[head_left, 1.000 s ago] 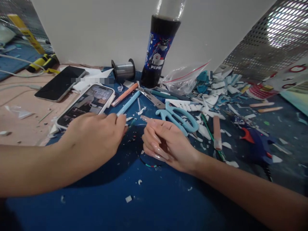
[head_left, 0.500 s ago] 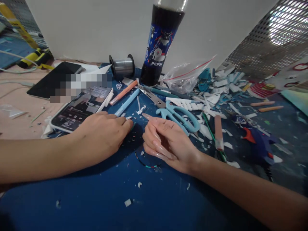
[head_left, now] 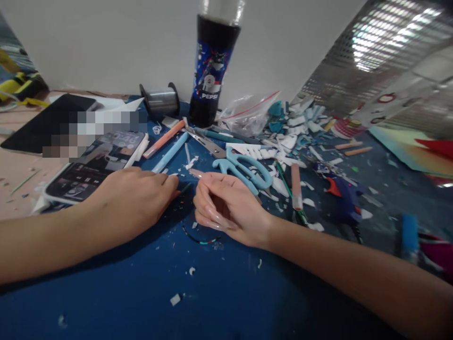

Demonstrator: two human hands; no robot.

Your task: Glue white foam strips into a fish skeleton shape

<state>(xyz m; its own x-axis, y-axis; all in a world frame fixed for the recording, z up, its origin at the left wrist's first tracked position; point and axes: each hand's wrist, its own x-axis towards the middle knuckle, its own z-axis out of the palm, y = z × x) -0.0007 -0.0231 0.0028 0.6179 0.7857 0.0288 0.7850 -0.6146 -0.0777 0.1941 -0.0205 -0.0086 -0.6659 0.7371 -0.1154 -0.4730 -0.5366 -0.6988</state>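
My left hand point(head_left: 141, 196) rests palm down on the blue tabletop, its fingers curled and closed beside a pale blue stick point(head_left: 171, 153). A thin dark green sliver point(head_left: 186, 188) shows just off its fingertips; whether the fingers grip it is unclear. Facing it, my right hand point(head_left: 230, 205) is closed, thumb and forefinger pinched and the long-nailed fingers curled inward. Whatever lies in that pinch is too small to make out. Below the hands, a short curved strand of dark, turquoise and red beads point(head_left: 203, 242) lies on the table. Light blue scissors point(head_left: 249, 170) lie behind my right hand.
A Pepsi bottle point(head_left: 214, 71) and a wire spool point(head_left: 161, 101) stand along the white wall. Left are a phone point(head_left: 88, 174) and a dark tablet-like device point(head_left: 49, 123). White and blue scraps point(head_left: 300, 127) pile up right, near a purple glue-gun-like tool point(head_left: 345, 200).
The camera view has turned right, so everything appears shifted left. Both hands keep nearly the same closed poses, and the green sliver between them shows more clearly.
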